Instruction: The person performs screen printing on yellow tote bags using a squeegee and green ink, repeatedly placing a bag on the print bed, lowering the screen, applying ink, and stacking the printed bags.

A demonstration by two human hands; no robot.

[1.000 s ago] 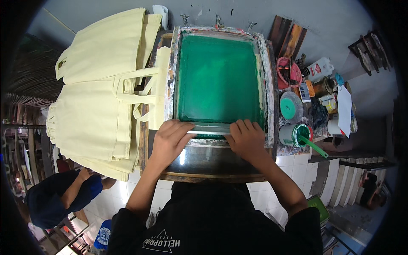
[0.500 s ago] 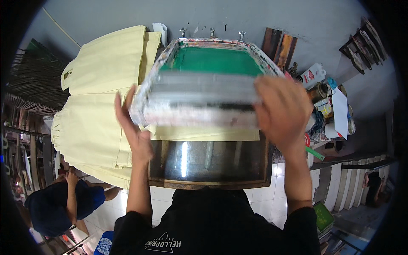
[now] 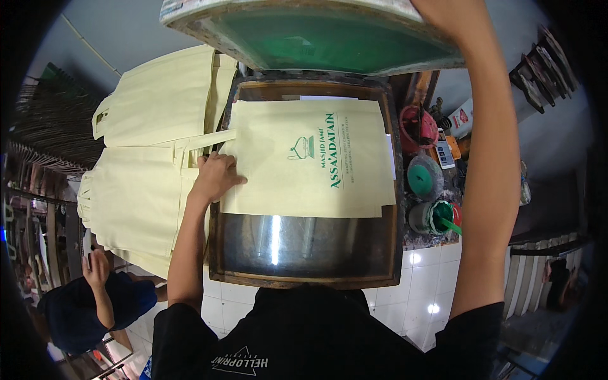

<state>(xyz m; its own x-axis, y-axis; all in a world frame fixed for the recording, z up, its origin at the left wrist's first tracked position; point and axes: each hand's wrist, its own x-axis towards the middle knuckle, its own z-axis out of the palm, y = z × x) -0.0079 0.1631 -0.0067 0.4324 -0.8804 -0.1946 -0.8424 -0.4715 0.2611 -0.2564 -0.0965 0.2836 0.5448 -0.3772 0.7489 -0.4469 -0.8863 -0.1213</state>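
The bag (image 3: 272, 183) is lying on the glass table (image 3: 247, 253), uncovered seemingly because the right hand (image 3: 451, 18) is holding the screen (image 3: 329, 38) up over the table's far edge, while the left hand (image 3: 215, 178) is resting half-curled at the table's left edge, its grip unclear.

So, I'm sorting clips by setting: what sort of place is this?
Probably a printing workshop: there's a raised screen with green on it, a cream bag printed in green, and a green-smeared tub.

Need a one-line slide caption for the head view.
Right hand holds up a green print screen; left hand at the left edge of a cream bag with green printing.
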